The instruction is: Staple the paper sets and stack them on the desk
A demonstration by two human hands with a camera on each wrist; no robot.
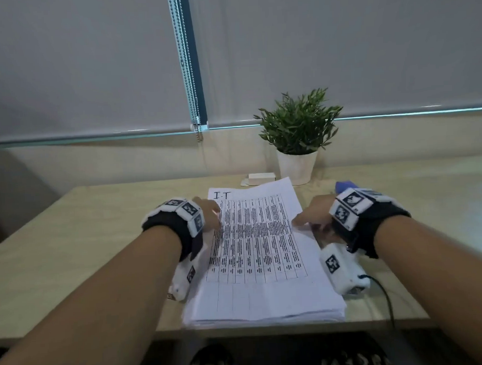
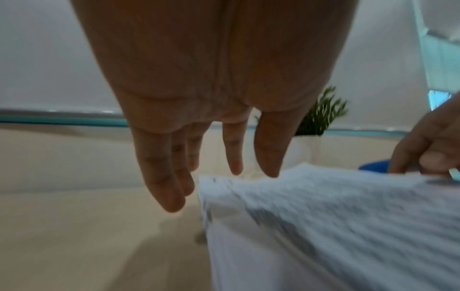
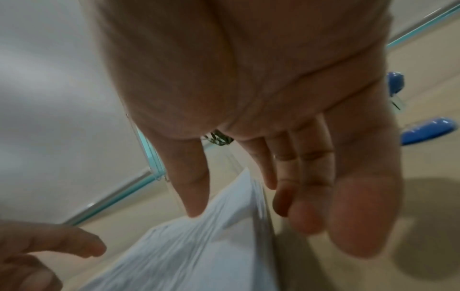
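A thick pile of white paper [image 1: 261,293] lies in the middle of the desk, its top sheet printed with a table and marked "I-T". My left hand [image 1: 209,214] is at the pile's left edge with straight fingers [image 2: 171,196] hanging beside it, holding nothing. My right hand [image 1: 308,219] is at the right edge. Its thumb [image 3: 194,196] sits on top of the top sheets [image 3: 186,256] and its fingers lie against the edge, pinching them. The sheets [image 2: 323,226] look slightly raised and wavy. A blue stapler [image 1: 343,184] lies on the desk just behind my right hand.
A potted green plant [image 1: 298,131] in a white pot and a small white box [image 1: 261,177] stand at the back of the light wooden desk [image 1: 73,256]. A black cable [image 1: 386,294] runs off the front right. Window blinds hang behind.
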